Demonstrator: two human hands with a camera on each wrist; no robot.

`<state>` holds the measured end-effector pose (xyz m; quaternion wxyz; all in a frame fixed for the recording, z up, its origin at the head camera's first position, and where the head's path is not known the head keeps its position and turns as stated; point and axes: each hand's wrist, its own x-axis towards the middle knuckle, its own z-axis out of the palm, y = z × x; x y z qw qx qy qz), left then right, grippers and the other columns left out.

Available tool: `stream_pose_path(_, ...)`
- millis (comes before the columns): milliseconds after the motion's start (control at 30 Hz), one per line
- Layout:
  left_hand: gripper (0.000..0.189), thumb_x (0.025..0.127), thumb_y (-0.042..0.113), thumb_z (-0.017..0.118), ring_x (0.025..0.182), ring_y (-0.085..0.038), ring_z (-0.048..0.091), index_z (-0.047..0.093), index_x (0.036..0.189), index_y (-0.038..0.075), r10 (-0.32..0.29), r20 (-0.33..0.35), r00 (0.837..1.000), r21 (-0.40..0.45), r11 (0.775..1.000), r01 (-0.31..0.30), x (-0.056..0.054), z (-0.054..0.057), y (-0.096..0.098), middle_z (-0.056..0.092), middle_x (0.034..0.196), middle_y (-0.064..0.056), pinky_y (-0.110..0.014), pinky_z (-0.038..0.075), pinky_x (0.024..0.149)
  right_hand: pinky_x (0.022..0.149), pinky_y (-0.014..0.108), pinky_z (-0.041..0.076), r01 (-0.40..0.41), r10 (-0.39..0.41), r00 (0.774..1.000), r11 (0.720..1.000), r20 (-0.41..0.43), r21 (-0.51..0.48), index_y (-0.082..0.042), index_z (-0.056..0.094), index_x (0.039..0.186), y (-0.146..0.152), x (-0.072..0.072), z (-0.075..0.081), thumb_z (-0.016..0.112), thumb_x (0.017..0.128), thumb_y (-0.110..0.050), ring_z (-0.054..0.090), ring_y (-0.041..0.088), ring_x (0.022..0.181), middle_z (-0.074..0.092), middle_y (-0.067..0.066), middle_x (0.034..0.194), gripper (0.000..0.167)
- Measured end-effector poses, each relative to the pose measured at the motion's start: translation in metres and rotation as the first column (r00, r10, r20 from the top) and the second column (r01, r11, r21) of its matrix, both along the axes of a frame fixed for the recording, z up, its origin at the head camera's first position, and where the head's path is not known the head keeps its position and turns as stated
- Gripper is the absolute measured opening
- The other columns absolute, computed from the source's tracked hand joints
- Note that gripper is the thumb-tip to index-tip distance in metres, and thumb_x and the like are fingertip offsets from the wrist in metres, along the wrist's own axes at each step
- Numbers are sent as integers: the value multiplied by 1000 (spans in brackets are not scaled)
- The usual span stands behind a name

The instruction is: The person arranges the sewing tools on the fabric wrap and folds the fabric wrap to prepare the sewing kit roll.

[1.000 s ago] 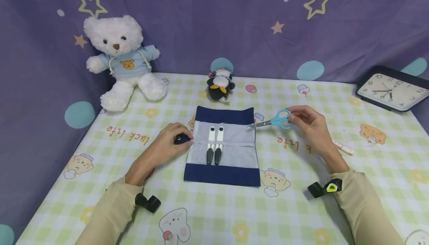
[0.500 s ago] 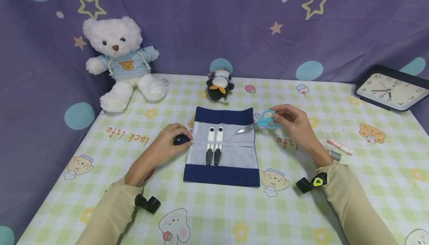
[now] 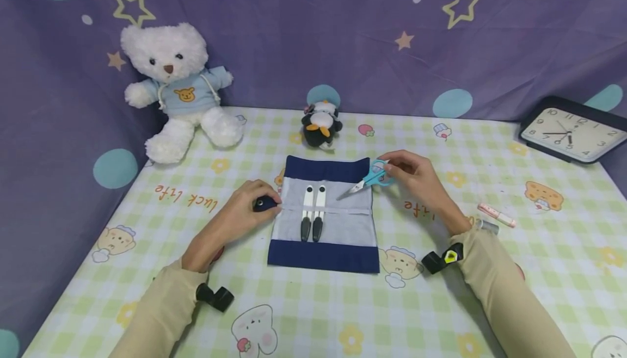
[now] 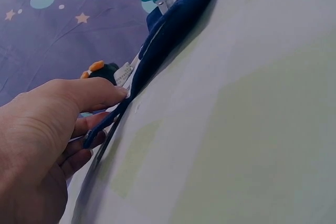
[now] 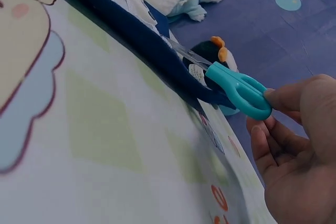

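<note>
A navy-edged fabric pouch point(image 3: 323, 256) lies unfolded on the table, its pale grey lining facing up. Two slim white tools with black ends point(image 3: 312, 222) lie side by side on the lining, under a thin band across the middle. At the pouch's left edge, my left hand point(image 3: 242, 208) pinches a navy tab with a metal snap point(image 3: 265, 203). My right hand point(image 3: 416, 176) pinches the turquoise handles of small scissors point(image 3: 376, 175) between thumb and fingers. Their blades point left and down over the lining, right of the white tools. In the right wrist view the scissors point(image 5: 239, 92) cross the pouch's edge.
A white teddy bear point(image 3: 188, 94) and a small penguin toy point(image 3: 321, 125) sit at the back. A black-framed clock point(image 3: 570, 132) stands at right. A pink-and-white stick point(image 3: 497, 215) and a grey cylinder point(image 3: 488, 227) lie beside my right forearm. Something reddish point(image 3: 217, 254) is partly hidden by my left wrist.
My right hand has carried the scissors leftward, from the pouch's right edge to over its lining. The grey cylinder has come into view. My left hand keeps its place on the tab.
</note>
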<state>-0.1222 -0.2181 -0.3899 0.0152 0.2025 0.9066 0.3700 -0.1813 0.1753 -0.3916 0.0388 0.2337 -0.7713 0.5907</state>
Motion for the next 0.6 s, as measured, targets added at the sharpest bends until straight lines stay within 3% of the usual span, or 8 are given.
stream_pose_path(200, 10, 94, 16, 79, 114, -28, 55, 75, 103, 16, 4, 5, 1000, -3, 1000, -4, 0, 1, 0, 66, 114, -3, -52, 44, 98, 74, 29, 54, -35, 34, 998, 999, 47, 17, 4, 70, 123, -8, -5, 3, 61, 104, -1, 69, 26, 80, 70, 22, 96, 23)
stream_pose_path(433, 10, 93, 15, 79, 113, -27, 55, 75, 102, 16, -1, -2, 1000, -3, 1000, 1, 0, 0, 0, 66, 113, -2, -51, 44, 98, 65, 24, 45, -42, 38, 998, 996, 47, 74, 2, 72, 122, -18, -7, 10, 60, 104, -3, 59, 30, 76, 70, 19, 98, 22)
stream_pose_path(600, 10, 94, 16, 79, 113, -27, 55, 75, 102, 16, 0, -8, 1000, -5, 1000, 0, 0, 0, 0, 66, 113, -2, -51, 44, 97, 65, 26, 49, -54, 48, 996, 995, 74, 88, 3, 72, 121, -25, -11, 12, 59, 105, -3, 64, 28, 77, 70, 19, 97, 22)
